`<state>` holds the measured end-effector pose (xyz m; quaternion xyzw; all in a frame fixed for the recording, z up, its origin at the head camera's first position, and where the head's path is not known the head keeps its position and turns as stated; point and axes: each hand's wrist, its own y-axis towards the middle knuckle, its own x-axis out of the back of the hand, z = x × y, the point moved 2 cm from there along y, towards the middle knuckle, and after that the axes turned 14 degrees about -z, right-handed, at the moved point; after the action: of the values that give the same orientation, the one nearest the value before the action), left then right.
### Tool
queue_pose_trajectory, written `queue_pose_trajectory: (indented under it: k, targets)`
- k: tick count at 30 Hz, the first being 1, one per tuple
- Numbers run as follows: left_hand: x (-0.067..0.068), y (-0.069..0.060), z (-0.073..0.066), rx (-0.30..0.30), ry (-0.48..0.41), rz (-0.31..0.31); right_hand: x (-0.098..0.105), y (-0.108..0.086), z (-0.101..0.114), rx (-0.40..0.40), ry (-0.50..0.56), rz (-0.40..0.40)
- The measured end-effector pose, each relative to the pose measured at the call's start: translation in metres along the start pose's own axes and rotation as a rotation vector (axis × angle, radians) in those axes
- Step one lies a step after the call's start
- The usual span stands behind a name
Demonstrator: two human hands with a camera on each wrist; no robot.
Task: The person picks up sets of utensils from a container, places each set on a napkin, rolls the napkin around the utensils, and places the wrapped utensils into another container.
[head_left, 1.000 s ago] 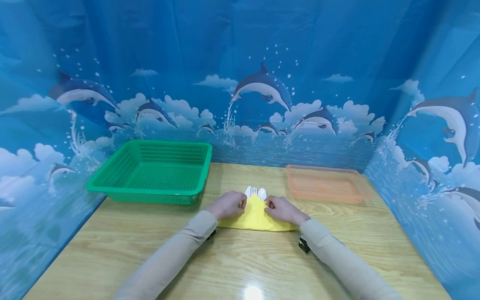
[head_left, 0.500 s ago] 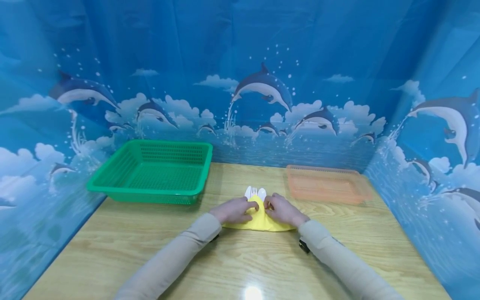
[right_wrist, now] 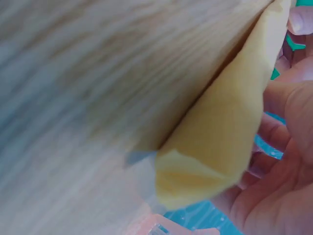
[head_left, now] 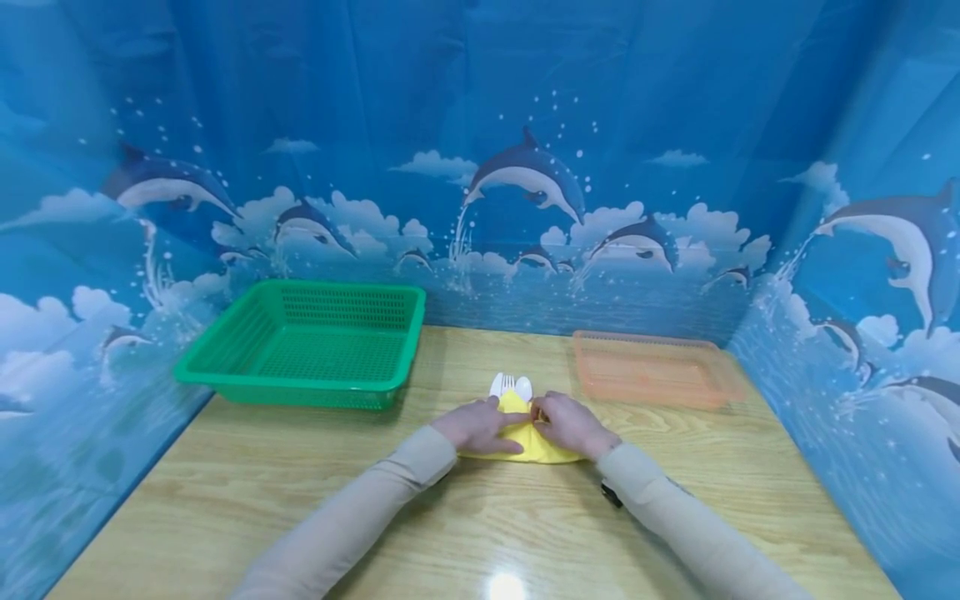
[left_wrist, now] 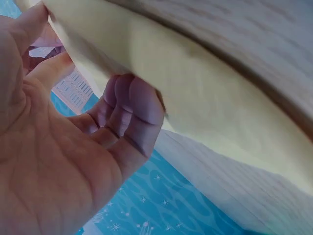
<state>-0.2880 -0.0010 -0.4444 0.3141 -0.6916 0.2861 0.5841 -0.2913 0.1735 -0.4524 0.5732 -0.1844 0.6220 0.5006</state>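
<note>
A yellow cloth [head_left: 543, 452] lies folded on the table around a white knife [head_left: 496, 385], fork [head_left: 508, 382] and spoon [head_left: 523, 387], whose tops stick out at the far end. My left hand [head_left: 480, 427] rests on the cloth's left part, index finger reaching across and thumb spread apart. In the left wrist view, its other fingers bend against the cloth [left_wrist: 205, 93]. On the right side, my right hand [head_left: 568, 423] pinches the fold between thumb and fingers. The cloth [right_wrist: 220, 132] hides that fingertip contact in the right wrist view. The lower cutlery is covered.
A green plastic basket [head_left: 300, 385] stands at the back left of the wooden table [head_left: 480, 517]. At the back right lies a shallow orange basket [head_left: 652, 396]. A blue dolphin-print curtain [head_left: 450, 275] borders the back and both sides.
My left hand has moved right across the cloth, drawing its left side inward, and its fingers have straightened. My right hand stays near the same spot on the fold.
</note>
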Motion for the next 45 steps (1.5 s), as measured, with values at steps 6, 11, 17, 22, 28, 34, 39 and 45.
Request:
queue_pose_trajectory:
  k: [6, 11, 17, 22, 28, 34, 39, 45]
  targets:
    - [0.0, 0.003, -0.001, 0.012, -0.008, 0.014, 0.012, -0.011, 0.001, -0.173, -0.083, 0.106]
    - [0.002, 0.003, -0.001, 0.017, -0.014, 0.014, 0.022, -0.021, 0.002, -0.358, -0.177, 0.254]
    - [0.001, 0.002, 0.001, 0.012, -0.029, 0.014, 0.025, -0.023, 0.0, -0.418, -0.229, 0.356]
    - [-0.001, 0.002, 0.002, 0.019, -0.04, 0.018, 0.024, -0.02, -0.005, -0.392, -0.209, 0.412]
    - [-0.001, 0.003, 0.003, -0.005, -0.025, 0.003, 0.026, -0.014, -0.011, -0.39, -0.051, 0.404]
    - [-0.001, 0.004, 0.002, 0.003, -0.029, 0.008, 0.028, -0.013, -0.019, -0.463, 0.073, 0.45]
    - [0.0, 0.004, 0.002, 0.012, -0.041, 0.007, 0.033, -0.014, -0.028, -0.509, 0.151, 0.522]
    - [-0.003, 0.004, 0.004, 0.001, -0.03, 0.002, 0.026, -0.015, -0.033, -0.509, 0.254, 0.508]
